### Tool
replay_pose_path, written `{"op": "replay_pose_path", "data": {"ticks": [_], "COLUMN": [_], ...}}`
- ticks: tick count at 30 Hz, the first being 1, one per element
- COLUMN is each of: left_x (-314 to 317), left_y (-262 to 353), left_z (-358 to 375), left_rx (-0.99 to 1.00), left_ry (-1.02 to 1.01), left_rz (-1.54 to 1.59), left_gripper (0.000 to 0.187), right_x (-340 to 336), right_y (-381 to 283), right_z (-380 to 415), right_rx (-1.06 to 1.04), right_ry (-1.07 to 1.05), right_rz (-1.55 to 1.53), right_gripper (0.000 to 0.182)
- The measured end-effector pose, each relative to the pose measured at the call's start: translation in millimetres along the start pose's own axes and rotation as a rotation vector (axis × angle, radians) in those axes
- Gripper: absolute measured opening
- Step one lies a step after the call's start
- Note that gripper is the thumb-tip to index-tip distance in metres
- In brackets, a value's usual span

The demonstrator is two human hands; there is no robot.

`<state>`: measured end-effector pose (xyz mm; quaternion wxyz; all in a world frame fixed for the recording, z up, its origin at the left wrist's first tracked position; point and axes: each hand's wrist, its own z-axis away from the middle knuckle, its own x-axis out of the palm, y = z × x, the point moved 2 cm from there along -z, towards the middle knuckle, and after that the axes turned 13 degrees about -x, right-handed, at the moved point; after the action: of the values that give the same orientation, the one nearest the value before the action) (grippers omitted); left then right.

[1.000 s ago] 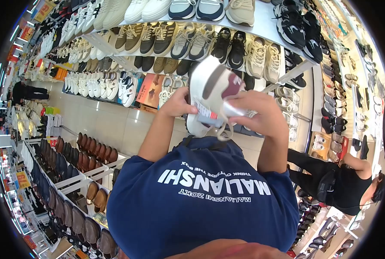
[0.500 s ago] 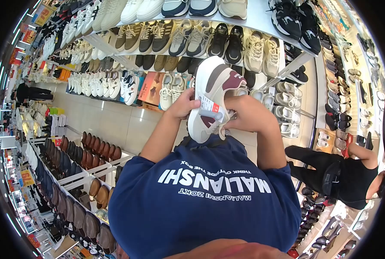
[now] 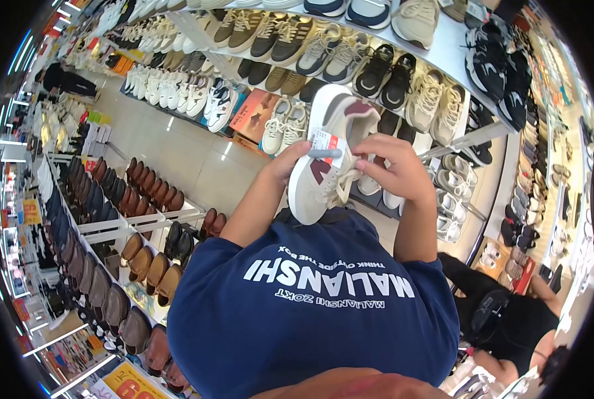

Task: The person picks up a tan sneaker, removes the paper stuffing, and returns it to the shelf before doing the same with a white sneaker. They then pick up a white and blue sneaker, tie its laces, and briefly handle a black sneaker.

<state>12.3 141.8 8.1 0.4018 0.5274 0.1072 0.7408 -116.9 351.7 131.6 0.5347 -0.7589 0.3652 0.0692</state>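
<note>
A cream and maroon sneaker (image 3: 307, 187) with a thick white sole is held up in front of my chest. My left hand (image 3: 289, 161) grips it from the sole side, fingers hidden behind it. On its side hangs a white and red price tag (image 3: 326, 144) with a grey security pin (image 3: 325, 153) over it. My right hand (image 3: 391, 166) is at the shoe's opening, thumb and fingers pinched at the collar and tongue beside the laces.
Ahead, a white shelf (image 3: 280, 63) bears rows of sneakers. Brown and black leather shoes (image 3: 152, 269) line racks at the left. A person in black (image 3: 503, 319) is close by at the right; another person (image 3: 67, 81) is far left.
The shoe has turned so its opening shows more. My right hand has come out from behind the collar, its fingers now visible. The view has shifted, and the person in black sits lower.
</note>
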Motion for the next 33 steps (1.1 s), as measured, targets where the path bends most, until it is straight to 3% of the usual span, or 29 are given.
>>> {"op": "replay_pose_path", "data": {"ticks": [2, 4, 8, 9, 14, 19, 25, 28, 33], "left_x": [-6.8, 1.6, -8.5, -8.8, -6.1, -3.6, 11.9, 15.3, 21.2], "left_y": [-1.9, -3.9, -12.3, -13.7, -18.9, -18.5, -23.6, -27.7, -17.0], "left_z": [1.6, 9.5, 21.1, 23.2, 25.8, 24.8, 17.3, 5.2, -8.2], "left_rx": [0.011, -0.024, -0.031, -0.014, 0.016, 0.159, 0.035, 0.042, 0.065], "left_ry": [0.037, 0.075, 0.101, 0.091, 0.138, 0.281, 0.260, 0.244, 0.204], "left_rz": [-0.035, 0.134, 0.274, 0.267, 0.301, 0.037, 0.244, 0.258, 0.113], "left_gripper": [0.069, 0.063, 0.066, 0.067, 0.064, 0.061, 0.058, 0.057, 0.055], "right_x": [3.9, 16.7, 27.0, 31.5, 47.8, 51.5, 53.8, 60.3, 52.0], "right_y": [5.6, 21.3, 31.3, 36.7, 57.0, 72.9, 88.9, 93.6, 99.3], "right_z": [-8.0, -10.6, -13.6, -15.8, -10.0, 1.6, 18.2, 39.2, 59.7], "right_rx": [-0.094, -0.273, -0.020, -0.108, -0.079, -0.030, -0.050, 0.223, 0.310], "right_ry": [-0.023, 0.013, -0.005, 0.027, 0.071, 0.066, 0.148, 0.213, 0.193], "right_rz": [0.002, 0.024, -0.042, -0.039, -0.143, -0.242, -0.345, -0.629, -0.504], "right_gripper": [0.022, 0.021, 0.015, 0.012, 0.010, 0.011, 0.015, 0.016, 0.013]}}
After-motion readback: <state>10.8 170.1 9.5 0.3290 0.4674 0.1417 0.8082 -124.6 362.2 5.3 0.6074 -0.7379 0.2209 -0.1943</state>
